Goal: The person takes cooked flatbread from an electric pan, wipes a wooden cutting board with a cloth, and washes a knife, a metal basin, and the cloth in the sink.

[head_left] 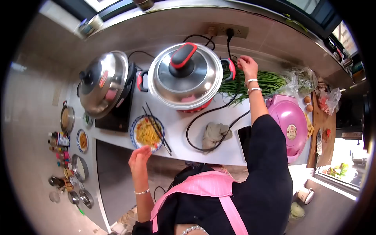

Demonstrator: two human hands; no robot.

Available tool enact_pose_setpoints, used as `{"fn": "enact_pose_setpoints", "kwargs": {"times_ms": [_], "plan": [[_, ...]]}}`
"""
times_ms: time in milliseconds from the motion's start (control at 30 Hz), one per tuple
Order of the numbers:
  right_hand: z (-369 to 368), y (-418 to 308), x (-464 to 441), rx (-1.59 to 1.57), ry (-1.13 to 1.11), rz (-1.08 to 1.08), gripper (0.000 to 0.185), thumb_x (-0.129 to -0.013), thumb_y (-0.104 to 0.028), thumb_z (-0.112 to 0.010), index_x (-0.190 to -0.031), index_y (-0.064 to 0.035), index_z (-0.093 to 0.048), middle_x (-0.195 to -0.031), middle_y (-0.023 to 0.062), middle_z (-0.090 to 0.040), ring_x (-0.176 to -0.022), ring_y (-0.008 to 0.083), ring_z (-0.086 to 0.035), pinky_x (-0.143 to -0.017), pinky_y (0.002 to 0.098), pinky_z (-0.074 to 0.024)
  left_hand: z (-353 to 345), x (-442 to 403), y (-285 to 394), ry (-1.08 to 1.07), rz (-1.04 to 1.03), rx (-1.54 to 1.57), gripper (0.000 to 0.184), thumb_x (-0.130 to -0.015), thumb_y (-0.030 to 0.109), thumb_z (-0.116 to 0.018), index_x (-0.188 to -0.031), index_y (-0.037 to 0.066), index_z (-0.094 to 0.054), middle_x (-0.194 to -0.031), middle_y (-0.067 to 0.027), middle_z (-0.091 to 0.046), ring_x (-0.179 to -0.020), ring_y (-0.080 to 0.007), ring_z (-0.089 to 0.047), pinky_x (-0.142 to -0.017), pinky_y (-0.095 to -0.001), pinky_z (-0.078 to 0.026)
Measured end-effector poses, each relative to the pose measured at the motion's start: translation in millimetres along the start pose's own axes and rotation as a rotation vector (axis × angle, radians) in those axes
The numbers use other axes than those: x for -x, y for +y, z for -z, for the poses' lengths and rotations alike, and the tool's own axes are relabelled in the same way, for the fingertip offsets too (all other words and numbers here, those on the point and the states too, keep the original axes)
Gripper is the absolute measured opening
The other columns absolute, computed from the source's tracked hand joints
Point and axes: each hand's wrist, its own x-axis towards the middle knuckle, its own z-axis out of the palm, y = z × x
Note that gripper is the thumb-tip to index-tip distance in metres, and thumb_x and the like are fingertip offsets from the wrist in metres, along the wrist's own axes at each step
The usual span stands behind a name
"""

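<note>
My right hand (247, 66) is raised over the bundle of long green stalks (266, 81), close to the red handle and the black cord beside the big steel pot (185, 76). Its fingers are bent together, and whether anything is between them is too small to tell. The lid with a red and black knob sits on that pot. My left hand (140, 158) is at the counter's front edge, just below the blue-rimmed plate of yellow shredded food (147, 133), fingers close together. A pair of black chopsticks (158, 129) lies across the plate.
A domed lidded pan (105, 84) stands on a black cooker at left. A grey cloth (215, 135), looped cord, black phone (244, 141) and pink appliance (289, 127) lie on the counter. Far right is a cutting board (322, 149) with a knife; wall sockets (235, 31) are behind.
</note>
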Motion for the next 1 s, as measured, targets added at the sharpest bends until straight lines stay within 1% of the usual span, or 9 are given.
{"fn": "enact_pose_setpoints", "kwargs": {"times_ms": [67, 133, 300, 467, 567, 633, 700, 800, 1000], "plan": [[-11, 0, -30, 0.166, 0.037, 0.065, 0.019, -0.075, -0.014, -0.061, -0.087, 0.0004, -0.061, -0.076, 0.008, -0.064, -0.063, 0.0122, -0.06, -0.054, 0.0233, -0.0474, -10, -16, 2, 0.008, 0.034, -0.012, 0.02, -0.082, 0.003, -0.041, -0.096, -0.006, -0.052, -0.1, -0.0192, -0.057, -0.093, -0.0262, -0.057, -0.083, -0.0347, -0.046], [-28, -6, -56, 0.484, 0.159, 0.236, 0.029, -0.071, -0.03, -0.063, -0.084, -0.0037, -0.063, -0.074, 0.0105, -0.064, -0.069, 0.0216, -0.061, -0.062, 0.0318, -0.047, -18, -27, 2, 0.013, 0.068, -0.029, 0.02, -0.081, 0.001, -0.04, -0.095, -0.006, -0.052, -0.1, -0.0197, -0.057, -0.092, -0.0265, -0.057, -0.083, -0.0345, -0.047], [-53, -33, -74, 0.714, 0.175, 0.344, 0.023, -0.072, -0.026, -0.061, -0.079, -0.0038, -0.062, -0.075, 0.0125, -0.063, -0.068, 0.0231, -0.061, -0.062, 0.0324, -0.0463, -20, -46, 5, -0.003, 0.088, -0.12, 0.021, -0.082, 0.002, -0.041, -0.097, -0.007, -0.052, -0.1, -0.0198, -0.057, -0.093, -0.0271, -0.057, -0.084, -0.0351, -0.046], [-50, -25, -48, 0.179, -0.218, -0.11, 0.017, -0.083, -0.015, -0.053, -0.094, -0.0022, -0.057, -0.071, 0.0065, -0.06, -0.054, 0.0106, -0.055, -0.047, 0.0215, -0.0451, -21, -61, 5, -0.005, 0.12, -0.151, 0.021, -0.083, 0.004, -0.043, -0.101, -0.005, -0.052, -0.104, -0.0193, -0.056, -0.097, -0.0281, -0.056, -0.086, -0.0361, -0.045], [-40, -35, -7, 0.145, -0.264, -0.222, 0.033, -0.087, -0.032, -0.049, -0.099, -0.002, -0.056, -0.075, 0.0056, -0.059, -0.063, 0.0098, -0.055, -0.056, 0.0216, -0.0467, -30, -86, 1, -0.117, 0.02, -0.06, 0.028, -0.084, 0.004, -0.044, -0.112, 0.0, -0.046, -0.117, -0.0215, -0.049, -0.109, -0.0308, -0.049, -0.092, -0.0389, -0.041], [-33, -45, 23, 0.037, -0.279, -0.238, 0.048, -0.085, -0.046, -0.047, -0.1, -0.0007, -0.056, -0.077, 0.0054, -0.059, -0.065, 0.0092, -0.055, -0.058, 0.0211, -0.0464, -43, -116, 5, -0.306, -0.029, -0.044, 0.04, -0.086, 0.009, -0.047, -0.123, 0.005, -0.033, -0.134, -0.0215, -0.03, -0.122, -0.0338, -0.033, -0.099, -0.0426, -0.031], [-35, -63, 46, -0.08, -0.397, -0.284, 0.054, -0.084, -0.051, -0.046, -0.1, 0.0001, -0.055, -0.075, 0.0039, -0.057, -0.064, 0.0089, -0.054, -0.057, 0.0207, -0.0457, -67, -145, 11, -0.256, -0.071, -0.001, 0.042, -0.085, 0.002, -0.042, -0.125, 0.001, -0.031, -0.133, -0.0218, -0.03, -0.124, -0.0324, -0.031, -0.1, -0.0419, -0.031], [-47, -77, 63, -0.101, -0.392, -0.275, 0.055, -0.083, -0.052, -0.047, -0.1, -0.0003, -0.054, -0.068, -0.0002, -0.052, -0.058, 0.0059, -0.048, -0.053, 0.018, -0.0412, -100, -167, 27, -0.247, -0.046, 0.201, 0.041, -0.084, 0.004, -0.046, -0.123, 0.001, -0.033, -0.121, -0.0149, -0.042, -0.109, -0.0216, -0.044, -0.097, -0.0364, -0.034], [-54, -78, 86, -0.071, -0.237, -0.29, 0.033, -0.088, -0.034, -0.049, -0.096, -0.0018, -0.054, -0.058, -0.0035, -0.04, -0.048, 0.0031, -0.034, -0.043, 0.0168, -0.0281, -105, -162, 25, -0.042, -0.017, 0.189, 0.033, -0.083, 0.001, -0.044, -0.115, -0.001, -0.041, -0.102, -0.0098, -0.052, -0.09, -0.0167, -0.052, -0.085, -0.0303, -0.042]]}}
